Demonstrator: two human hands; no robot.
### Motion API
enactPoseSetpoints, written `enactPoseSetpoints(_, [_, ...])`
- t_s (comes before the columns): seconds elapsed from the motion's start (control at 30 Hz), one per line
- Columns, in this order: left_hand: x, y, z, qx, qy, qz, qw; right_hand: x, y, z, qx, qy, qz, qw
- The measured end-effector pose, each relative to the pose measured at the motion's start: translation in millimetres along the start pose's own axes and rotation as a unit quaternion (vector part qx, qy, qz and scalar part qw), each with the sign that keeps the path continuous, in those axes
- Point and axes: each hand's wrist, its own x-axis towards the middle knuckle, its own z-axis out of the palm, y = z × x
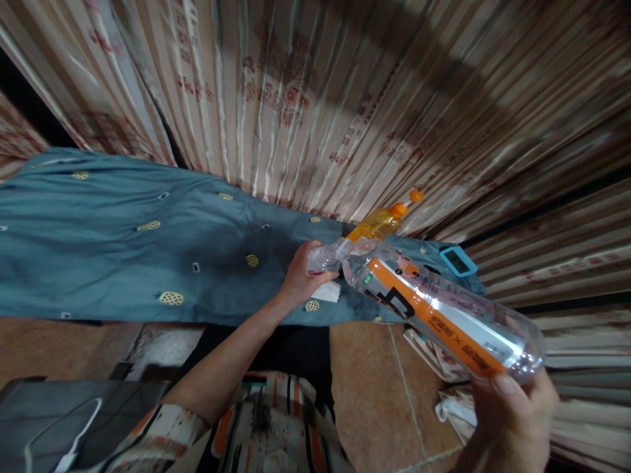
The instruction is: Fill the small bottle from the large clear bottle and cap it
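While two hands [300,276] [513,414] grip one clear bottle [438,312], one orange bottle [379,223] behind.

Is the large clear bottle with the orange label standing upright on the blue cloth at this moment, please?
No, the clear bottle is tilted in the air, held at its base by the right hand and near its neck by the left hand.

Dim, warm indoor light; a broad shadow crosses the curtain [394,85] above the fingers, glare streaks the bottle [444,315], and edges bow with wide-angle distortion and blur
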Motion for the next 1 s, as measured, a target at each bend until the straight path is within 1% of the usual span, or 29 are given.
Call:
enactPoseSetpoints(0.17, [-0.4, -2.3, 0.3, 0.005, 0.004, 0.004, 1.000, -4.8, -7.1, 6.6, -0.012, 0.003, -0.006, 1.000])
enactPoseSetpoints(0.3, [-0.3, -4.6, 0.5, 0.009, 0.002, 0.013, 1.000, -7.5, -7.9, 6.4, -0.007, 0.014, 0.006, 1.000])
enactPoseSetpoints(0.47, [0.8, -5.4, 1.5, 0.012, 0.006, 0.021, 1.000, -3.3, -6.2, 3.7, -0.014, -0.011, -0.011, 1.000])
enactPoseSetpoints(0.7, [-0.4, -4.0, 1.2, 0.004, 0.004, 0.007, 1.000, -6.4, -6.4, 3.8, -0.004, -0.006, -0.020, 1.000])
enactPoseSetpoints(0.8, [-0.5, -4.2, 1.2, 0.007, 0.004, 0.008, 1.000, -6.5, -4.2, 2.0, -0.003, -0.022, -0.029, 0.999])
enactPoseSetpoints(1.0, [0.1, -4.0, 1.6, 0.017, 0.010, 0.011, 1.000, -9.7, -13.4, 10.6, -0.005, -0.003, 0.000, 1.000])
